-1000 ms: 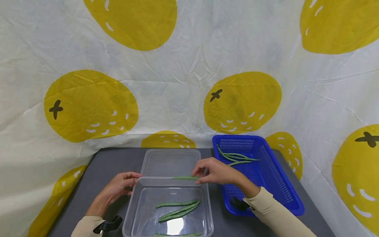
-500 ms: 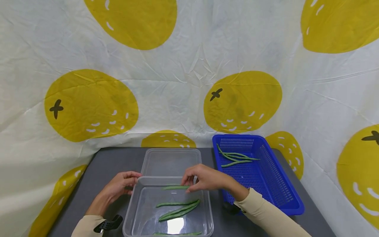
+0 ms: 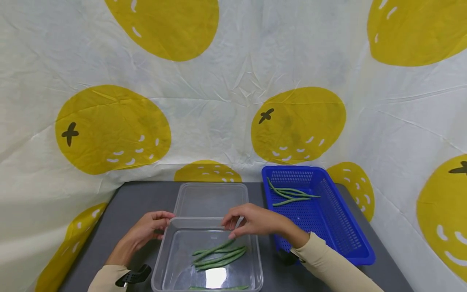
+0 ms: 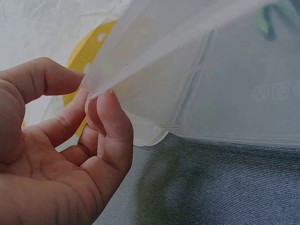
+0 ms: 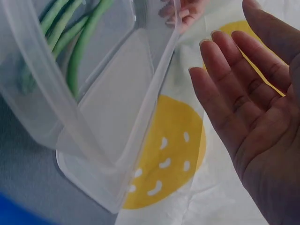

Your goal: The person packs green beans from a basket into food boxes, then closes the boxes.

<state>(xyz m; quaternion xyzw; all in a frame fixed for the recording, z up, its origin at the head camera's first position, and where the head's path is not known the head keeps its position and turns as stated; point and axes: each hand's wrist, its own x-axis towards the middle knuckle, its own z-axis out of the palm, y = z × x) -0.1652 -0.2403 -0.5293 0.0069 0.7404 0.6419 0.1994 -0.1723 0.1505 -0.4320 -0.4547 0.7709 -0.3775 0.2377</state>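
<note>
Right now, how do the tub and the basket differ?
The tub is clear; the basket is blue.
The tub's walls are solid; the basket's are slotted.
The left hand grips the tub's rim at a corner; no hand grips the basket.
Shared: both are open on top and hold green beans.

The bare left hand (image 3: 148, 229) pinched the far left corner of the clear rectangular plastic container (image 3: 178, 253); the bare right hand (image 3: 257, 221) hovered over its far right corner, fingers (image 5: 222, 70) relaxed.
</note>
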